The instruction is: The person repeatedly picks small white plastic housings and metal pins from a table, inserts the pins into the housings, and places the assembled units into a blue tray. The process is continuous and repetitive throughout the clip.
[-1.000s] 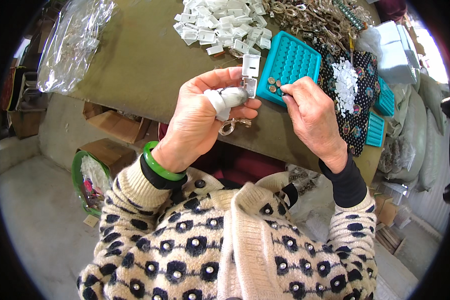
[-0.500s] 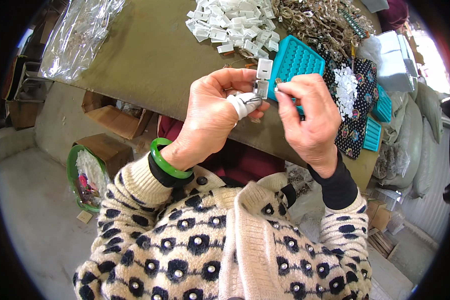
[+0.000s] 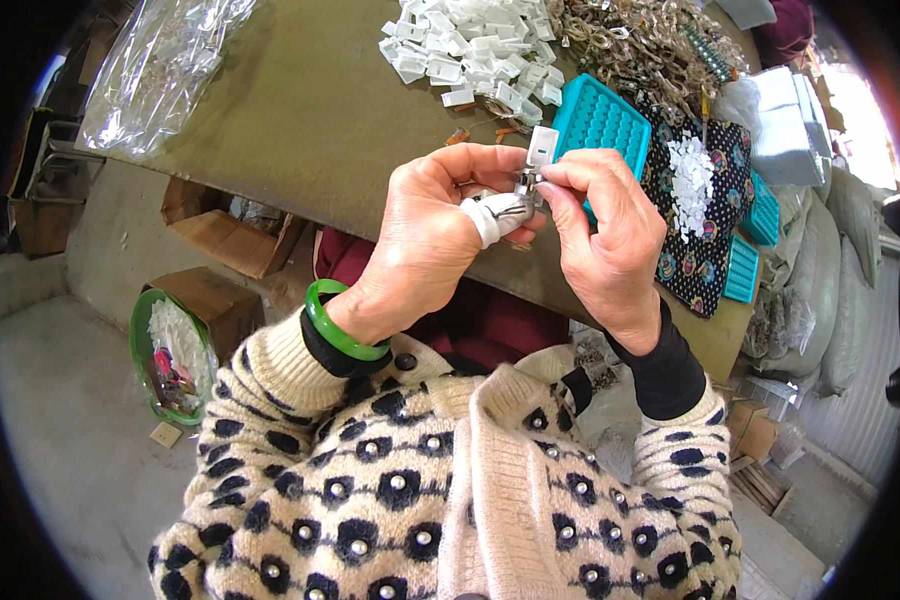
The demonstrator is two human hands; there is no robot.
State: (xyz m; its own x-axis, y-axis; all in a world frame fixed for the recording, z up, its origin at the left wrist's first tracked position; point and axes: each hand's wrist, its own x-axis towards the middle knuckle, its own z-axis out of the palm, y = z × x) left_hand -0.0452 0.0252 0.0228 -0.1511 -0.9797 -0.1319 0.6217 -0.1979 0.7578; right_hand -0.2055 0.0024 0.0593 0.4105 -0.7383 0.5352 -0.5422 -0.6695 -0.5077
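My left hand point(image 3: 420, 220) is closed around a small white plastic box point(image 3: 542, 147), whose open lid stands up beyond the fingertips. Its lower half is mostly hidden between the fingers, where something small and shiny shows. A white wrap point(image 3: 492, 218) covers the thumb of that hand. From the right, my right hand point(image 3: 615, 235) meets the box with thumb and forefinger pinched together; whatever sits between those tips is too small to name. Just beyond lies a teal tray point(image 3: 602, 122) with rows of small hollows, partly behind my right fingers.
Many white boxes point(image 3: 470, 45) are heaped at the far middle of the table point(image 3: 300, 110). Beside them is a pile of brownish cords point(image 3: 650, 50). White flakes point(image 3: 690, 185) lie on a dark patterned cloth point(image 3: 715, 260) at right. Clear plastic film point(image 3: 165, 75) covers the far left.
My right fingertips have moved left onto the box, closing the small gap between the hands. The box has shifted slightly to the right.
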